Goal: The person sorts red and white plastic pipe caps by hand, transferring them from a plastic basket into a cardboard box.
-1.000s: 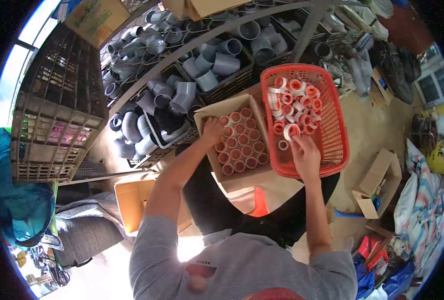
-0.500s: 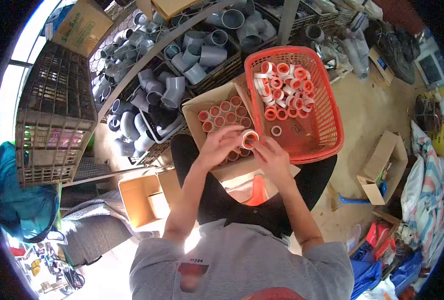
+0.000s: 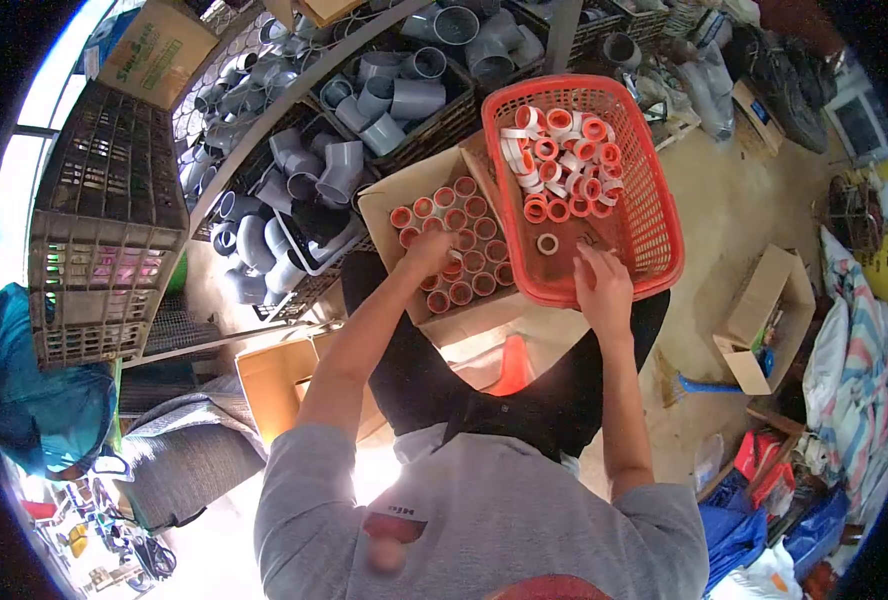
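Box and basket sit side by side, likely for short reach: my left hand seems to pinch a ring in the box; my right hand, half-open, looks empty over the basket.

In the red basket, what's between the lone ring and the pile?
The head view shows just a narrow strip of bare basket floor between the lone ring and the pile.
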{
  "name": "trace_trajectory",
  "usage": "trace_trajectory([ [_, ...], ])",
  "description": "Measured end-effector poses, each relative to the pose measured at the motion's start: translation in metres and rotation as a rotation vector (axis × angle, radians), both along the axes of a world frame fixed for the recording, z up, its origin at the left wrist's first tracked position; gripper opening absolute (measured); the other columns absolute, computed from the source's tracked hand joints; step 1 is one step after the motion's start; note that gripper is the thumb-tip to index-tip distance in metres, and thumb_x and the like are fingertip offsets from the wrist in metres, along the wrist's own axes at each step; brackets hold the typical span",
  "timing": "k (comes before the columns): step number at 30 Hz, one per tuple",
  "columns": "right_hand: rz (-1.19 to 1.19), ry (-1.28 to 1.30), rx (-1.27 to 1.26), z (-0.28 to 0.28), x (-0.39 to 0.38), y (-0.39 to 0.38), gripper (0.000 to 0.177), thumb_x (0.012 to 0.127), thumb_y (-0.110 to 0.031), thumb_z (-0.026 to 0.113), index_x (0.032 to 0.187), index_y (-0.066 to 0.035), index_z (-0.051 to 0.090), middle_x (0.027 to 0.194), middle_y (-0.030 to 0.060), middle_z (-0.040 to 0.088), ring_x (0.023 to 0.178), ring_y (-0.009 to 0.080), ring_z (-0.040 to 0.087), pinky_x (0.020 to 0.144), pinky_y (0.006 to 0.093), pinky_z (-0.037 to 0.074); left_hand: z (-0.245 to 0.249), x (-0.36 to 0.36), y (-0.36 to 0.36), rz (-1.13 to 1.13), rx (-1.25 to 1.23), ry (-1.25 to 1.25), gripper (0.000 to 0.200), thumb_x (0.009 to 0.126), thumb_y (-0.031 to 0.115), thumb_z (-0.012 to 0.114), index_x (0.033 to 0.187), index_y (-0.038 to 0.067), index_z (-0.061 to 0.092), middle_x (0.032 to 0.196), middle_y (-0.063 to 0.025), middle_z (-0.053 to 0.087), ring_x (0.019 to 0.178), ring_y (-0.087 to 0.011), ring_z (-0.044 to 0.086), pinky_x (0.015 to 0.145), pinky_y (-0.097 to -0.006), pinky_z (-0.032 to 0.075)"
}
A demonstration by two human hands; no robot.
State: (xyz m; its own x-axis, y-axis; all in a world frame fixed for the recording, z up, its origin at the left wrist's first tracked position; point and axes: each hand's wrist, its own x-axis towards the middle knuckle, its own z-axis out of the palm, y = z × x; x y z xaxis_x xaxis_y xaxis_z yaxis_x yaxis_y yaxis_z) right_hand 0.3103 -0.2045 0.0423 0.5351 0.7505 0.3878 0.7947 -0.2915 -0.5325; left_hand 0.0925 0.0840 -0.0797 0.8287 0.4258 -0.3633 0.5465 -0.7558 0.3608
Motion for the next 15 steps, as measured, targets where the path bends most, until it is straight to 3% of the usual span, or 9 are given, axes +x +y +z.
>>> trace_trajectory([
  [5,-0.005,-0.045,0.022,-0.003,-0.007,0.009,0.018,0.091,-0.015,0.073,0.107,-0.007,0.074,0.091,0.0085,0.073,0.08,0.0286,0.07,0.072,0.0407,0.054,-0.064,-0.006,0.0,-0.024,0.032,0.014,0.021,0.086,0.015,0.068,0.103,0.017,0.079,0.104,-0.0177,0.073,0.099,-0.0374,0.072,0.084,-0.0503,0.057],
  [8,-0.03,-0.052,0.02,-0.009,-0.009,0.013,0.014,0.091,-0.014,0.073,0.103,-0.009,0.075,0.087,0.0066,0.074,0.073,0.0274,0.07,0.067,0.0391,0.054,-0.072,-0.017,0.001,-0.059,0.031,-0.058,0.019,0.086,0.019,0.068,0.101,0.018,0.079,0.105,-0.0179,0.073,0.099,-0.0385,0.072,0.086,-0.0501,0.057],
  [11,-0.052,-0.079,-0.003,-0.014,-0.008,0.011,0.012,0.09,-0.015,0.073,0.1,-0.009,0.074,0.083,0.0056,0.073,0.07,0.0261,0.07,0.065,0.0387,0.053,-0.033,-0.012,0.002,-0.1,-0.047,-0.179,0.018,0.086,0.018,0.069,0.101,0.019,0.079,0.104,-0.0179,0.074,0.099,-0.0361,0.073,0.085,-0.0494,0.057],
  [13,-0.051,-0.103,0.005,-0.014,-0.007,0.01,0.012,0.089,-0.016,0.074,0.098,-0.008,0.073,0.079,0.0054,0.072,0.07,0.0251,0.07,0.063,0.0388,0.052,0.013,0.003,0.007,0.153,0.029,-0.197,0.018,0.089,0.017,0.069,0.105,0.018,0.077,0.1,-0.0168,0.075,0.094,-0.0337,0.074,0.081,-0.0492,0.058],
  [15,-0.044,-0.121,0.005,-0.012,-0.008,0.009,0.011,0.089,-0.016,0.073,0.097,-0.008,0.073,0.078,0.0052,0.071,0.069,0.024,0.069,0.063,0.0384,0.051,0.056,0.027,0.013,0.492,0.15,-0.486,0.015,0.094,0.02,0.067,0.106,0.016,0.074,0.096,-0.0158,0.075,0.088,-0.0335,0.074,0.077,-0.0488,0.058],
])
